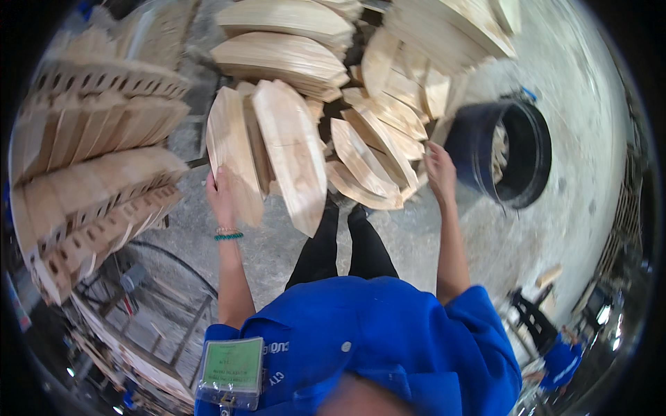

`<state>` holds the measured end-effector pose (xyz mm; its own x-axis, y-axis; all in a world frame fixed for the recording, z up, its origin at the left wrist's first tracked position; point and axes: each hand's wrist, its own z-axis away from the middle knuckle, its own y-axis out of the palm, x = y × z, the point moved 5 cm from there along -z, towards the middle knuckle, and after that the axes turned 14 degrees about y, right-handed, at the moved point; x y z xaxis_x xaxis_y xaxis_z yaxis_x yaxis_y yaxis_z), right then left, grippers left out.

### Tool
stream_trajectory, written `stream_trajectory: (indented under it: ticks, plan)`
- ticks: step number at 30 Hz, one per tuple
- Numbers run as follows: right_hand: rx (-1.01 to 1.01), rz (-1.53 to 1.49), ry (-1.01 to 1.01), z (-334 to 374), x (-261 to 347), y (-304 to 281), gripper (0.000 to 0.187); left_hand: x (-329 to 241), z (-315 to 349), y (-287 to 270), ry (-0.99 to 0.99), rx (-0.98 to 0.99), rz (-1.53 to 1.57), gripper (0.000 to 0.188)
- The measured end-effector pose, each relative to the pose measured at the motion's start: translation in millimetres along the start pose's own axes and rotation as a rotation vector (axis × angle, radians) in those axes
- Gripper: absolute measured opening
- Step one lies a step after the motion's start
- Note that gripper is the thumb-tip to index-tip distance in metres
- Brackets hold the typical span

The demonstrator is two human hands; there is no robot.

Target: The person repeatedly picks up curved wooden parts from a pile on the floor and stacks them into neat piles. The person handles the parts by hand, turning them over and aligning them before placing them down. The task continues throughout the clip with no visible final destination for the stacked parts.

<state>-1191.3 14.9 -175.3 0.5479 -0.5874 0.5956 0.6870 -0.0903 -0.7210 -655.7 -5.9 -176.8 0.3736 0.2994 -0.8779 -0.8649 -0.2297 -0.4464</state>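
Observation:
My left hand [221, 198] is at the lower left edge of a pale wooden board [233, 152] with tapered ends, its thumb on the face and the other fingers partly hidden. Right of that board, another tapered board [291, 149] leans over the pile, a thin crack across its face. My right hand [441, 170] is at the right side of the pile, fingers loosely bent and apart, with the tips close to the ends of some curved wooden pieces [388, 118]. Whether those fingertips touch the wood I cannot tell. Between my hands lies a narrower curved piece [361, 159].
More tapered boards [281, 55] are stacked at the far side. Slotted wooden parts [104, 132] stand piled on the left, above a metal-framed cart [152, 312]. A dark round bin [479, 149] with wood scraps is on the right. Another person in blue [560, 362] is at lower right.

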Motion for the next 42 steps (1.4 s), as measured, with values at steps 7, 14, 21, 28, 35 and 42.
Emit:
stream_trajectory:
  ticks: [7,14,21,28,35,42]
  plan:
    - [0.008,0.252,0.083,-42,-110,71,0.061,26,-24,54,0.177,0.236,0.007,0.062]
    - [0.262,0.233,0.272,-53,-87,126,0.056,0,-5,20,0.057,0.116,0.041,0.064]
    - [0.877,-0.511,0.487,-58,-104,98,0.052,-17,3,17,0.088,0.074,0.008,0.065]
    - [0.067,-0.012,0.194,-99,-83,63,0.053,4,-16,71,0.250,0.192,-0.714,0.105]
    - [0.097,0.435,0.053,9,-63,193,0.111,22,-14,83,0.128,0.312,-1.004,0.122]
    - [0.498,0.216,0.140,2,-54,185,0.096,24,-14,90,0.178,0.308,-0.911,0.122]
